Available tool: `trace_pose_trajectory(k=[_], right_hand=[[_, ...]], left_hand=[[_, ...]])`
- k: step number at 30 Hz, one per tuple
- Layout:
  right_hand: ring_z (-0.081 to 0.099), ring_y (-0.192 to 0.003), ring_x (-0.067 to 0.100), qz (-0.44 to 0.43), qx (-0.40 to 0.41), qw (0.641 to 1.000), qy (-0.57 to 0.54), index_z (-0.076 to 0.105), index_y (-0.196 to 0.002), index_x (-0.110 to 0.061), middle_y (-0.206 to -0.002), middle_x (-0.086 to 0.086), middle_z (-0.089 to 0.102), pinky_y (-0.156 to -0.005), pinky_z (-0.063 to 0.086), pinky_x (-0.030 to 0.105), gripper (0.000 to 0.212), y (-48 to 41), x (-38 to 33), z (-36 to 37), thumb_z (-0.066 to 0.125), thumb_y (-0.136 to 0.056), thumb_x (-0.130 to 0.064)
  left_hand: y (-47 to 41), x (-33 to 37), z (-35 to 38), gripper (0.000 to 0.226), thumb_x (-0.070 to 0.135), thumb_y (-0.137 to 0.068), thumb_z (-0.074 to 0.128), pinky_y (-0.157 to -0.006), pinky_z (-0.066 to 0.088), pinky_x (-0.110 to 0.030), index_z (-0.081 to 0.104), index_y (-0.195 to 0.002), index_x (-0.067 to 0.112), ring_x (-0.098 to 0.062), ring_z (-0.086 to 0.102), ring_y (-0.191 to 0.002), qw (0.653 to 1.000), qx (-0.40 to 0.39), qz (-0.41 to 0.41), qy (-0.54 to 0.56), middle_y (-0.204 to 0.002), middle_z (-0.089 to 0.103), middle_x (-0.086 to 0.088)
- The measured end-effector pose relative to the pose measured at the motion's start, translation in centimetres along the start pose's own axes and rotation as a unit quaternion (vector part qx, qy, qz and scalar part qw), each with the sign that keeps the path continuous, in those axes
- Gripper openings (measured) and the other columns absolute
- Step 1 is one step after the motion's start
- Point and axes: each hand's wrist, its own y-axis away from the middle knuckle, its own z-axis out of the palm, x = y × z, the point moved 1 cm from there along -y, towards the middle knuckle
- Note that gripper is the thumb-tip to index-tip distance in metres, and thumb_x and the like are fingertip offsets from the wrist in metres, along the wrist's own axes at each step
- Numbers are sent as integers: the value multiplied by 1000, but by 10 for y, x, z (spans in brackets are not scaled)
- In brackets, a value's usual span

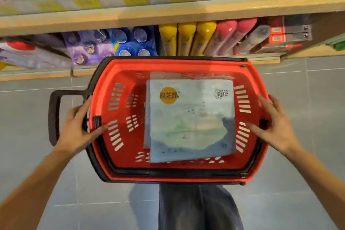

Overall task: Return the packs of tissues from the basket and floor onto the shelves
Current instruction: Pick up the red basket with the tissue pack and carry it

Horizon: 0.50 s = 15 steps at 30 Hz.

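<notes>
A red plastic basket [119, 158] with black handles stands on the grey floor in front of the shelves. Inside it lies a large pale blue pack of tissues [190, 119] with an orange round logo, flat, on top of another pack whose edge shows at the back and left. My left hand [78, 129] rests on the basket's left rim, thumb over the inner wall, fingers spread. My right hand [276, 123] touches the right rim, fingers apart, thumb reaching inside. Neither hand touches the tissue pack.
A wooden shelf [168, 13] runs across the top, with yellow and pink bottles [203, 37], purple and blue packs [110, 45] and red boxes [287, 37] on the low shelf behind the basket. A black handle [54, 115] sticks out left. My trouser leg [197, 207] is below the basket.
</notes>
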Motion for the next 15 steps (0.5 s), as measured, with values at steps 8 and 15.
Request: trace_pose_trajectory(k=[8,15], right_hand=[[43,-100,11,-3,71,997,-32,27,-131,-45,-117,10,48,-87,36,30,87,-5,5,20,73,-59,-30],[47,-94,16,22,100,995,-16,36,-137,-29,-119,19,50,-84,39,31,81,-6,1,23,76,-70,-11]], left_hand=[[3,10,24,94,53,-58,78,-99,39,-41,15,-126,68,-11,44,-115,990,88,30,107,-139,43,2],[3,18,25,91,41,-56,82,-99,42,-42,22,-116,74,-11,46,-112,986,110,47,115,-123,41,13]])
